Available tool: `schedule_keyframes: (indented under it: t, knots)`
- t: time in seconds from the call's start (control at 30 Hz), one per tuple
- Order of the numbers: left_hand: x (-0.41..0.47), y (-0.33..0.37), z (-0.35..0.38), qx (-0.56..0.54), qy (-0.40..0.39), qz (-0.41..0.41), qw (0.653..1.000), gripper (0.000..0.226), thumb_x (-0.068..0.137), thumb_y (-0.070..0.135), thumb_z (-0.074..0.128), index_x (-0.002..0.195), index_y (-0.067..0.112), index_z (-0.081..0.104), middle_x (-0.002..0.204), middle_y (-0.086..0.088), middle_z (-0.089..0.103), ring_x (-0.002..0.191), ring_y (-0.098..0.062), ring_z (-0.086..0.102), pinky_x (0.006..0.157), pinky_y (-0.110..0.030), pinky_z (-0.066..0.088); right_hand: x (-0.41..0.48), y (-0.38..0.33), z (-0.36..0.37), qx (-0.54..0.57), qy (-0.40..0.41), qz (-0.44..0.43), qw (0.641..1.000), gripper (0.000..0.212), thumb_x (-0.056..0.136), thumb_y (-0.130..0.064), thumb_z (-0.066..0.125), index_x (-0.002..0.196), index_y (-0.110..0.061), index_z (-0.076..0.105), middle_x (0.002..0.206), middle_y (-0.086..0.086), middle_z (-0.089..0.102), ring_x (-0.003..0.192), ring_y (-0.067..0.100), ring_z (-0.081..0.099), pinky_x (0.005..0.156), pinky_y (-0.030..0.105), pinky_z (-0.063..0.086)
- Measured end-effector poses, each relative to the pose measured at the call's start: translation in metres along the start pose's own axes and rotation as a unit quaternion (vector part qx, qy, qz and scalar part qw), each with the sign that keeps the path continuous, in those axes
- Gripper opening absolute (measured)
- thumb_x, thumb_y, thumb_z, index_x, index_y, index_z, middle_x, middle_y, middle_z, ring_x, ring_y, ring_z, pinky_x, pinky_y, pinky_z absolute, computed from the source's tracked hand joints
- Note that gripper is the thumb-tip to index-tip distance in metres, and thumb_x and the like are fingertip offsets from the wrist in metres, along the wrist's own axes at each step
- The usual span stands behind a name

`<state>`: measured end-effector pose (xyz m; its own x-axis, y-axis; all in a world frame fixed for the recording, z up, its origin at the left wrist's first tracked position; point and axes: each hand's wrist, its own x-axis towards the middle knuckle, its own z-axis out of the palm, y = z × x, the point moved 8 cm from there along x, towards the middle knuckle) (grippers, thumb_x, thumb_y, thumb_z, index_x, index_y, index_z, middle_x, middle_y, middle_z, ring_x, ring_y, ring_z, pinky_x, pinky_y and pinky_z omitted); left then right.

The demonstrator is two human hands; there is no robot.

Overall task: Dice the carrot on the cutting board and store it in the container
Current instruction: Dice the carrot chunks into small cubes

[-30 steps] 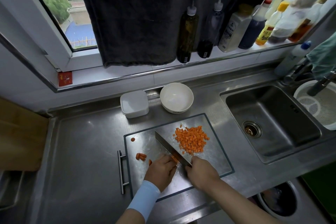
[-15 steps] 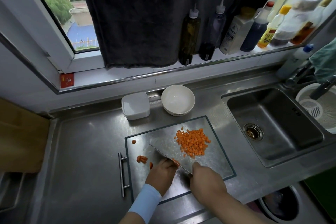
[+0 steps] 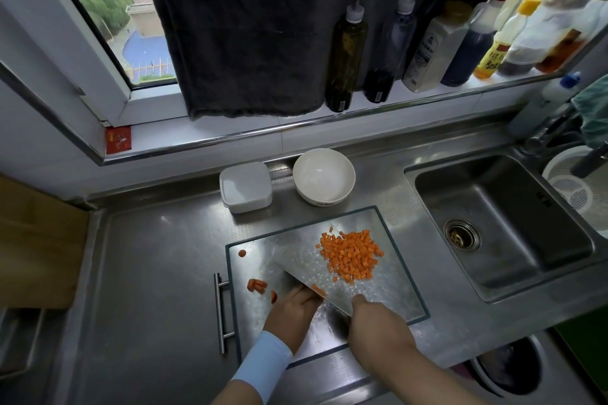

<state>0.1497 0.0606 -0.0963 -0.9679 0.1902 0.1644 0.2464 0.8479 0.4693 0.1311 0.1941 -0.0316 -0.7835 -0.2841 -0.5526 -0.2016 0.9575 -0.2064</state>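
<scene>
Head view, looking down at a steel counter. The cutting board (image 3: 391, 293) lies at lower centre of the frame. The left hand (image 3: 291, 312), with a pale blue sleeve at the wrist, sits on the near part of the board. Its fingers are curled down over a small carrot piece (image 3: 318, 289), pinning it to the board right against the blade. The right hand (image 3: 378, 322) is wrapped tightly around the handle of a knife (image 3: 292, 274); the handle itself is hidden under the hand. The blade runs diagonally toward the upper left, its edge at the carrot piece.

The diced carrot (image 3: 350, 256) is piled on the upper right part of the board, just right of the blade. A few loose bits (image 3: 256, 284) lie on the left side of the board, and a round slice (image 3: 242, 253) sits near its upper left corner.

The container (image 3: 246, 186), white with its lid on, stands above the board near the wall, just left of a white bowl (image 3: 324, 176). The sink (image 3: 500, 223) is to the right. Bottles (image 3: 347, 52) line the windowsill at the top, beside a hanging dark cloth (image 3: 246, 26).
</scene>
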Motion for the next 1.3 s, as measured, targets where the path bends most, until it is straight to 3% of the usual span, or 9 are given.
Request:
schedule_keyframes:
  t: [0.17, 0.33, 0.47, 0.63, 0.77, 0.93, 1.17, 1.3]
  knots:
    - [0.001, -0.003, 0.001, -0.021, 0.001, -0.007, 1.000, 0.051, 0.054, 0.001, 0.090, 0.100, 0.018, 0.075, 0.101, 0.003, 0.069, 0.093, -0.014, 0.065, 0.081, -0.021, 0.055, 0.010, 0.001, 0.002, 0.039, -0.010, -0.006, 0.999, 0.013, 0.098, -0.023, 0.046, 0.108, -0.018, 0.052, 0.105, 0.004, 0.066, 0.094, 0.023, 0.066, 0.077, 0.032, 0.051]
    - [-0.001, -0.008, 0.005, -0.030, 0.007, -0.009, 0.999, 0.044, 0.064, 0.004, 0.085, 0.103, 0.019, 0.074, 0.103, 0.002, 0.068, 0.094, -0.016, 0.065, 0.082, -0.025, 0.055, 0.032, -0.009, 0.009, 0.063, -0.018, -0.010, 0.998, 0.021, 0.099, -0.034, 0.050, 0.110, -0.019, 0.059, 0.107, 0.003, 0.068, 0.096, 0.022, 0.066, 0.073, 0.026, 0.047]
    - [-0.002, -0.007, 0.007, -0.035, 0.018, 0.001, 0.999, 0.034, 0.066, 0.004, 0.083, 0.096, 0.018, 0.074, 0.100, 0.002, 0.068, 0.093, -0.015, 0.062, 0.083, -0.022, 0.053, 0.040, -0.022, 0.006, 0.051, -0.010, -0.028, 0.998, 0.023, 0.096, -0.029, 0.051, 0.115, -0.016, 0.057, 0.112, 0.006, 0.067, 0.102, 0.025, 0.064, 0.072, 0.027, 0.040]
    - [-0.002, -0.010, 0.010, -0.019, 0.030, 0.002, 0.999, 0.035, 0.067, 0.006, 0.081, 0.100, 0.019, 0.075, 0.106, 0.003, 0.069, 0.100, -0.014, 0.063, 0.090, -0.024, 0.051, 0.019, -0.020, 0.003, 0.031, -0.004, -0.026, 0.999, 0.022, 0.097, -0.019, 0.045, 0.118, -0.015, 0.052, 0.110, 0.007, 0.067, 0.100, 0.028, 0.066, 0.081, 0.035, 0.050]
    - [-0.004, -0.011, 0.007, -0.026, 0.046, -0.009, 0.999, 0.029, 0.082, 0.017, 0.057, 0.106, 0.021, 0.072, 0.112, 0.004, 0.068, 0.105, -0.013, 0.061, 0.089, -0.028, 0.053, 0.004, -0.006, 0.004, 0.023, -0.016, -0.004, 1.000, 0.026, 0.093, -0.011, 0.040, 0.116, -0.014, 0.052, 0.107, 0.008, 0.067, 0.098, 0.030, 0.066, 0.081, 0.040, 0.051]
    - [-0.007, -0.017, 0.016, -0.045, 0.036, -0.008, 0.998, 0.038, 0.070, 0.003, 0.080, 0.104, 0.017, 0.073, 0.112, 0.001, 0.068, 0.105, -0.016, 0.060, 0.087, -0.032, 0.054, 0.003, 0.000, 0.003, 0.018, -0.018, -0.005, 1.000, 0.020, 0.098, -0.021, 0.040, 0.114, -0.016, 0.051, 0.107, 0.007, 0.067, 0.100, 0.028, 0.065, 0.083, 0.040, 0.051]
    - [-0.005, -0.009, 0.007, -0.044, 0.070, 0.011, 0.997, 0.037, 0.069, 0.003, 0.083, 0.102, 0.014, 0.073, 0.104, -0.001, 0.068, 0.098, -0.016, 0.060, 0.086, -0.025, 0.052, 0.031, -0.009, 0.016, 0.034, -0.018, -0.017, 0.999, 0.020, 0.098, -0.026, 0.048, 0.113, -0.017, 0.057, 0.106, 0.004, 0.067, 0.097, 0.022, 0.066, 0.080, 0.031, 0.051]
    - [-0.006, -0.009, 0.008, -0.063, 0.070, 0.007, 0.996, 0.032, 0.073, 0.004, 0.080, 0.101, 0.016, 0.073, 0.104, 0.001, 0.067, 0.100, -0.013, 0.057, 0.092, -0.019, 0.047, 0.043, -0.019, 0.013, 0.040, -0.012, -0.038, 0.998, 0.021, 0.098, -0.031, 0.050, 0.111, -0.016, 0.057, 0.107, 0.006, 0.067, 0.098, 0.025, 0.064, 0.070, 0.028, 0.041]
